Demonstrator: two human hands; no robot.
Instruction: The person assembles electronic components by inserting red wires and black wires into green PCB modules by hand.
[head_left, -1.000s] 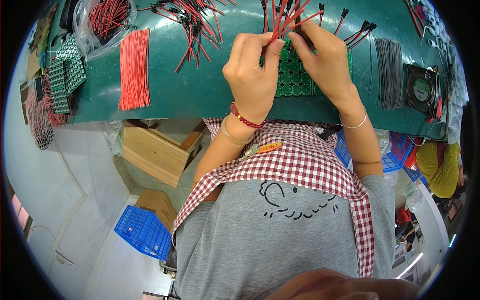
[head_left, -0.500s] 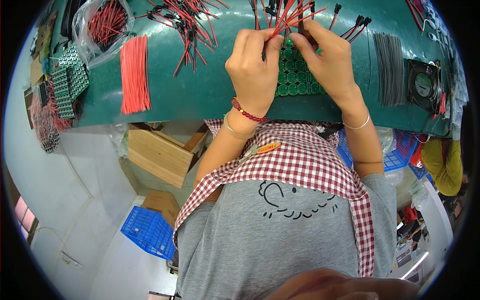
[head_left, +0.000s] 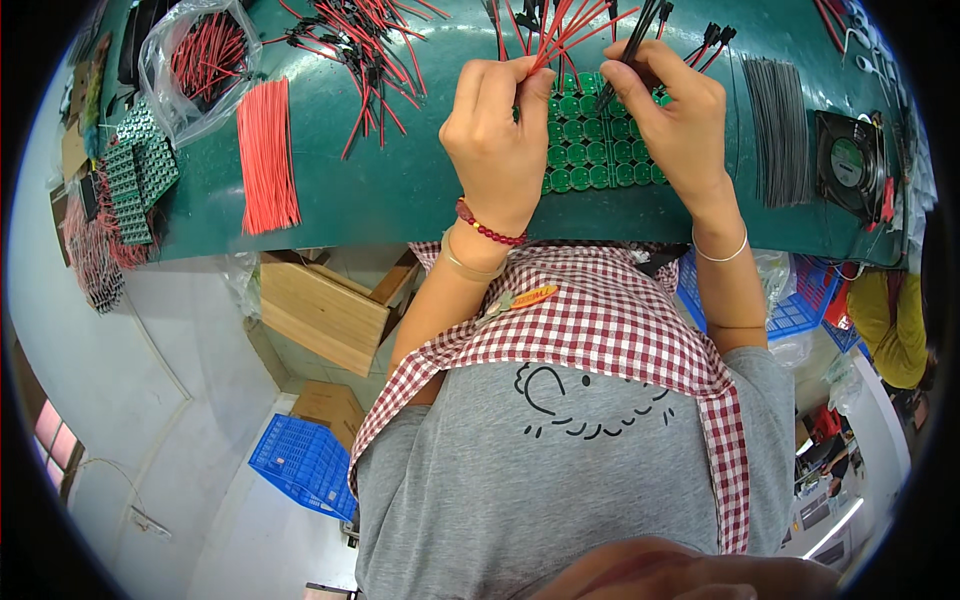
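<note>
My left hand (head_left: 495, 140) is closed in a pinch round a fanned bunch of red wires (head_left: 575, 32) that rises above the fingers. To its right, my right hand (head_left: 675, 125) pinches a thin bundle of black wires (head_left: 645, 30), whose short ends poke out below the thumb. Under and between both hands lies a panel of round green circuit boards (head_left: 580, 155). Beyond the panel, red and black leads with black connectors (head_left: 712, 38) stand along its far side, partly hidden by the hands and wires.
On the green table (head_left: 400, 195) lie a red wire stack (head_left: 266, 155), a dark grey wire stack (head_left: 778, 130) and a pile of connector leads (head_left: 372, 60). A plastic bag of leads (head_left: 205, 55), more circuit boards (head_left: 140, 165) and a black fan (head_left: 850, 165) sit toward the sides.
My hands have moved apart, the left slightly left and the right rightward with the black wires. More of the green board panel shows between them.
</note>
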